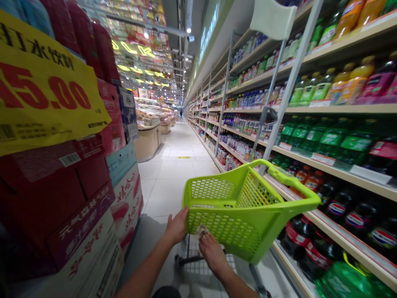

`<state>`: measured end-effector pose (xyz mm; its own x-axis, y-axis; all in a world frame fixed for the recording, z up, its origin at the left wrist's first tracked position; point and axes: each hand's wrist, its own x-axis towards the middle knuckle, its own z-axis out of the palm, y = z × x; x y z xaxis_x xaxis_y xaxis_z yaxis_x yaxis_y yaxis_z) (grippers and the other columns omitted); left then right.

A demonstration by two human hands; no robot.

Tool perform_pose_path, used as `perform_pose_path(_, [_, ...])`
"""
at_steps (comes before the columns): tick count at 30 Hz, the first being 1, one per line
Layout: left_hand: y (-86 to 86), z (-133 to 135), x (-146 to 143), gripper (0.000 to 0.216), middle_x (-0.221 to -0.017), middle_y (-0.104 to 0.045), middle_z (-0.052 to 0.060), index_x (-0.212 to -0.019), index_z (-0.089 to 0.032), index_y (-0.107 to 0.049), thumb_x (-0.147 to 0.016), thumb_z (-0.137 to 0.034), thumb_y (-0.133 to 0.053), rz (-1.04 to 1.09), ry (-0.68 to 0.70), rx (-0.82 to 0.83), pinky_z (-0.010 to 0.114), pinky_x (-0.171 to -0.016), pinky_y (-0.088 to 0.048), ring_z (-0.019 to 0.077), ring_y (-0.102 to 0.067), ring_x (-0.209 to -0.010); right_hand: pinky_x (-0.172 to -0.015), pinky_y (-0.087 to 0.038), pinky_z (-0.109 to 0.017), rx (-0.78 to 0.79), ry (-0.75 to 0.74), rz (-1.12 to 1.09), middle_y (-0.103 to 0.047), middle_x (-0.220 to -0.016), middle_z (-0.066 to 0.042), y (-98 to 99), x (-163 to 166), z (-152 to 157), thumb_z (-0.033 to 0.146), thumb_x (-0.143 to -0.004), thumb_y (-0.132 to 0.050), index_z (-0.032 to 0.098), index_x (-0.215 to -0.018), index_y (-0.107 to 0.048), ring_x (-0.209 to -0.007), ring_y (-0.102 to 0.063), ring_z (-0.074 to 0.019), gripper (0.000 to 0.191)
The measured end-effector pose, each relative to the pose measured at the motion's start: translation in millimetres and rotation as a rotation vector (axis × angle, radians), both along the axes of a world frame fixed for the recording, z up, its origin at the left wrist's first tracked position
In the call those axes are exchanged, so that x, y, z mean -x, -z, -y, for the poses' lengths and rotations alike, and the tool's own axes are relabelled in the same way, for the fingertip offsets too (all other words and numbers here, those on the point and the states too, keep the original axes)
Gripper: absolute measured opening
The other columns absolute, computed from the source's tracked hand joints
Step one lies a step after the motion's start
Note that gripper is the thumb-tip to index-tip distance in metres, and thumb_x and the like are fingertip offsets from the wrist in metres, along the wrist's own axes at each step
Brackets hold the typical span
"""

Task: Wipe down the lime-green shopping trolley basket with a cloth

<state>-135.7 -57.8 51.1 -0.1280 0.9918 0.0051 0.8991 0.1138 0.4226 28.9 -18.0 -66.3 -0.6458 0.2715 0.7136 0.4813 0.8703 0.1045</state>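
Observation:
A lime-green shopping cart (242, 225) with a perforated plastic basket stands in the aisle ahead of me, its handle toward the right. My left hand (177, 227) grips the basket's near left corner, fingertips on the edge. Against the basket's long side, my right hand (212, 252) presses a crumpled, pale, dirty-looking cloth (202, 231), part of which is hidden under the fingers. The inside of the basket shows no goods. Beneath it, a grey wire rack and dark frame are partly visible.
Shelves of bottled drinks (333, 138) run along the right, close to the cart. Stacked drink cartons (77, 198) with a yellow price sign (46, 91) rise at my left. The tiled aisle floor (173, 169) stretches away past a wooden display counter (149, 142).

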Motion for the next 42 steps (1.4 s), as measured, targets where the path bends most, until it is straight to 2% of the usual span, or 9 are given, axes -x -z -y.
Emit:
perform_pose_path(6, [-4.4, -13.1, -19.2, 0.063, -0.133, -0.042, 0.011, -0.123, -0.012, -0.043, -0.062, 0.000, -0.034, 0.085, -0.042, -0.156, 0.051, -0.106, -0.011, 0.0224, -0.029, -0.128, -0.098, -0.036, -0.041, 0.233, -0.079, -0.345, -0.056, -0.119, -0.007, -72.6, -20.4, 4.2, 0.012, -0.081, -0.045, 0.022, -0.110, -0.058, -0.120, -0.041, -0.0208, 0.033])
perform_pose_path(10, [-6.7, -18.8, -39.5, 0.073, -0.137, -0.037, 0.006, -0.128, -0.015, -0.037, -0.056, -0.003, -0.040, 0.686, -0.003, -0.318, 0.033, -0.106, -0.023, 0.0170, -0.029, -0.127, -0.086, -0.046, -0.034, 0.800, -0.102, -0.664, -0.065, -0.100, -0.006, -111.6, -24.4, 9.3, 0.014, -0.073, -0.044, 0.018, -0.100, -0.062, -0.095, -0.059, -0.0192, 0.033])
perform_pose_path(13, [-6.1, -9.3, -52.5, 0.065, -0.119, -0.056, 0.006, -0.119, -0.017, -0.047, -0.055, -0.008, -0.048, 1.089, 0.082, -0.072, 0.032, -0.089, -0.041, 0.0204, -0.050, -0.108, -0.070, -0.050, -0.029, 1.127, -0.125, -0.814, -0.067, -0.081, -0.003, -115.2, -34.6, 10.8, 0.019, -0.072, -0.043, 0.015, -0.090, -0.062, -0.074, -0.061, -0.0171, 0.026])
perform_pose_path(18, [6.7, 11.9, -83.2, 0.018, -0.060, -0.063, -0.001, -0.074, -0.014, -0.062, -0.059, -0.022, -0.061, 1.377, 0.023, 0.145, 0.023, -0.058, -0.043, 0.0115, -0.056, -0.054, -0.076, -0.048, -0.032, 0.775, 0.081, -0.673, -0.065, -0.088, -0.006, -107.7, -51.0, 0.7, 0.015, -0.069, -0.043, 0.017, -0.095, -0.060, -0.081, -0.059, -0.0190, 0.031])
perform_pose_path(25, [21.7, 15.0, -99.3, 0.010, -0.051, -0.058, -0.003, -0.064, -0.016, -0.053, -0.060, -0.024, -0.059, 1.683, -0.238, 0.097, 0.022, -0.055, -0.042, 0.0111, -0.055, -0.051, -0.094, -0.041, -0.037, 0.345, 0.050, -0.227, -0.047, -0.127, -0.011, -70.6, -44.8, 36.0, 0.012, -0.075, -0.043, 0.017, -0.122, -0.047, -0.117, -0.044, -0.0209, 0.048])
perform_pose_path(31, [8.2, 17.1, -66.9, 0.018, -0.056, -0.061, 0.000, -0.069, -0.016, -0.055, -0.071, -0.030, -0.044, 1.549, -0.277, 0.221, 0.032, -0.065, -0.046, 0.0158, -0.060, -0.060, -0.096, -0.040, -0.039, 0.224, -0.004, -0.057, -0.043, -0.131, -0.011, -81.1, -37.1, 31.7, 0.016, -0.081, -0.047, 0.018, -0.126, -0.043, -0.126, -0.032, -0.0216, 0.045])
perform_pose_path(35, [-9.5, 0.0, -47.8, 0.031, -0.101, -0.064, 0.006, -0.097, -0.016, -0.056, -0.076, -0.025, -0.036, 1.048, -0.294, -0.090, 0.038, -0.087, -0.041, 0.0193, -0.056, -0.100, -0.098, -0.035, -0.045, 0.005, 0.041, -0.166, -0.049, -0.127, -0.008, -103.8, -21.3, -8.2, 0.009, -0.085, -0.039, 0.020, -0.115, -0.053, -0.130, -0.023, -0.0220, 0.035])
perform_pose_path(37, [-13.4, -8.6, -40.9, 0.041, -0.127, -0.049, 0.007, -0.111, -0.016, -0.051, -0.072, -0.015, -0.037, 0.873, -0.274, -0.208, 0.036, -0.100, -0.029, 0.0175, -0.040, -0.120, -0.098, -0.034, -0.048, -0.063, 0.042, -0.143, -0.051, -0.125, -0.008, -91.0, -17.0, -19.2, 0.009, -0.085, -0.039, 0.019, -0.111, -0.055, -0.129, -0.024, -0.0229, 0.032])
perform_pose_path(42, [-6.1, -9.4, -31.3, 0.068, -0.142, -0.026, 0.005, -0.130, -0.018, -0.033, -0.064, -0.003, -0.035, 0.079, 0.001, -0.022, 0.049, -0.106, -0.010, 0.0191, -0.017, -0.133, -0.094, -0.040, -0.035, -0.017, 0.013, 0.042, -0.066, -0.099, -0.005, -14.2, -31.6, -6.8, 0.012, -0.083, -0.046, 0.018, -0.088, -0.064, -0.111, -0.050, -0.0176, 0.019])
